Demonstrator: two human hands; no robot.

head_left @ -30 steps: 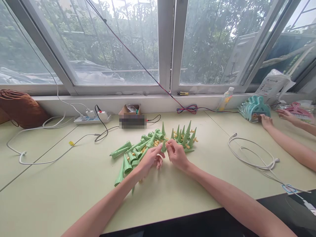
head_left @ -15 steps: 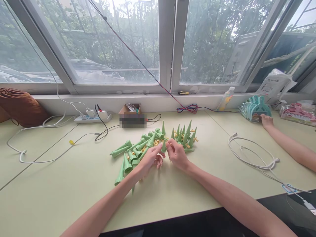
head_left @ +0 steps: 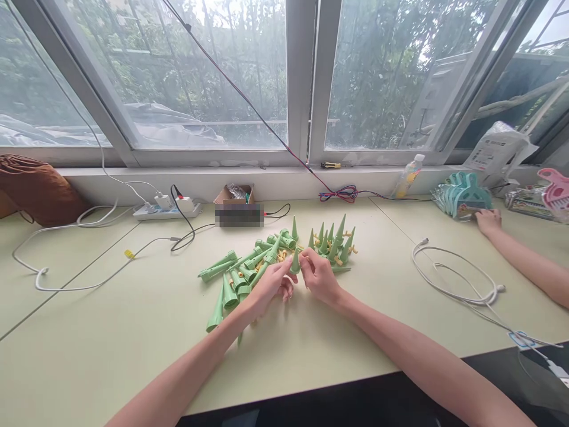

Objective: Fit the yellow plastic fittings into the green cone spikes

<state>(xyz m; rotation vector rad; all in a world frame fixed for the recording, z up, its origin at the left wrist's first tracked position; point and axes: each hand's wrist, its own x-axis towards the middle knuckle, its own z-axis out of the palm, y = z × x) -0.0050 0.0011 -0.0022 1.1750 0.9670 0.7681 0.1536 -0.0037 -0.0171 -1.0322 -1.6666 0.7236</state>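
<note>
A green plastic watering spike (head_left: 295,262), point up, is gripped between the thumb and fingers of my left hand (head_left: 274,282). My right hand (head_left: 318,275) is closed in a pinch against the spike's right side; whatever small part its fingertips hold is hidden. Left of my hands lies a loose heap of green spikes (head_left: 230,296), with small yellow valve pieces (head_left: 281,255) among them. One spike (head_left: 294,230) stands upright just beyond my hands. On the right, a cluster of upright spikes (head_left: 340,232) has yellow valves sticking out from their sides.
A coworker's hand (head_left: 488,220) touches teal dustpan sets (head_left: 466,193) at the right. A pink brush or dustpan (head_left: 555,190) is beside them. White cable (head_left: 453,290) lies coiled on the table. A bottle (head_left: 408,177), small box (head_left: 235,194) and power strip (head_left: 166,209) line the window side.
My hands stay almost still around the same spike. At the right, one of the coworker's hands has left the view, and the pink item has risen. The view has tilted slightly.
</note>
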